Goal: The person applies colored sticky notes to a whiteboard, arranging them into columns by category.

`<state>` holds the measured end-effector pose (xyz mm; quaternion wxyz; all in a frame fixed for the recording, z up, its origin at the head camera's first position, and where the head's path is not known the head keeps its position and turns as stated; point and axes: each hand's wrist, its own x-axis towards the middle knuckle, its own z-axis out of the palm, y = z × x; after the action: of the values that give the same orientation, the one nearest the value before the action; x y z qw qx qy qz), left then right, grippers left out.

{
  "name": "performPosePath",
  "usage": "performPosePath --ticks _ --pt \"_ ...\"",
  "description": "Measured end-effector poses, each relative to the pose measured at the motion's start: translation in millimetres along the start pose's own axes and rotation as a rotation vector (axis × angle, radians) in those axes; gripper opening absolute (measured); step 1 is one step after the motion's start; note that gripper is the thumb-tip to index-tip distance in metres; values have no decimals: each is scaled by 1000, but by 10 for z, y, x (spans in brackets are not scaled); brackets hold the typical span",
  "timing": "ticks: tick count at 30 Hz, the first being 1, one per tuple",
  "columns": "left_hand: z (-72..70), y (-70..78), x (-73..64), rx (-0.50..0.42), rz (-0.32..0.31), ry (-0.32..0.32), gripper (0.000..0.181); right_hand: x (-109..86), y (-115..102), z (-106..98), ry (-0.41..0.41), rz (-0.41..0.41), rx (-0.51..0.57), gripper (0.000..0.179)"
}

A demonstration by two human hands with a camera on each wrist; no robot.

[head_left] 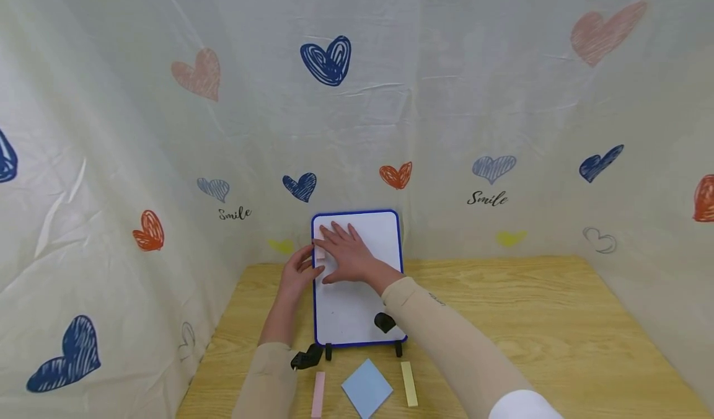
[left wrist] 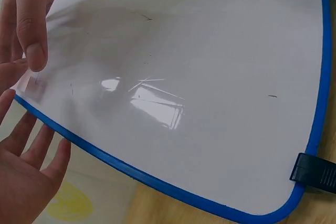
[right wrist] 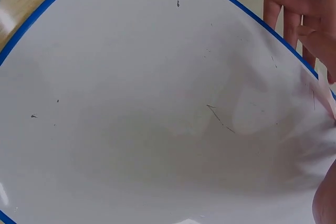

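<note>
The right hand [head_left: 349,258] — fingers straight and spread — covers part of a pale pink strip [head_left: 320,254] at the whiteboard's [head_left: 357,313] upper left; the left hand [head_left: 295,275], loosely open, meets the left edge; a blue square [head_left: 367,389] lies on the desk [head_left: 502,320]

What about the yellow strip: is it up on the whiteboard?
No, the yellow strip lies on the wooden table, in front of the whiteboard.

Head view faces forward and down from farther back, whiteboard [head_left: 348,317] at six o'clock — both wrist views share that whiteboard, close up.
</note>
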<state>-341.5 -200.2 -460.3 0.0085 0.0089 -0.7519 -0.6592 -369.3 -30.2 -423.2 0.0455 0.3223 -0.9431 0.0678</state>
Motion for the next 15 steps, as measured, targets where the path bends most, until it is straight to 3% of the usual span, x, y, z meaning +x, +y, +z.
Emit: performPosePath --ticks 9,15 --pt "-57 10 -197 149 8 -24 64 -186 -43 -11 36 21 91 92" --pt "-102 -31 -371 185 48 -72 67 -361 -63 81 53 25 253 83"
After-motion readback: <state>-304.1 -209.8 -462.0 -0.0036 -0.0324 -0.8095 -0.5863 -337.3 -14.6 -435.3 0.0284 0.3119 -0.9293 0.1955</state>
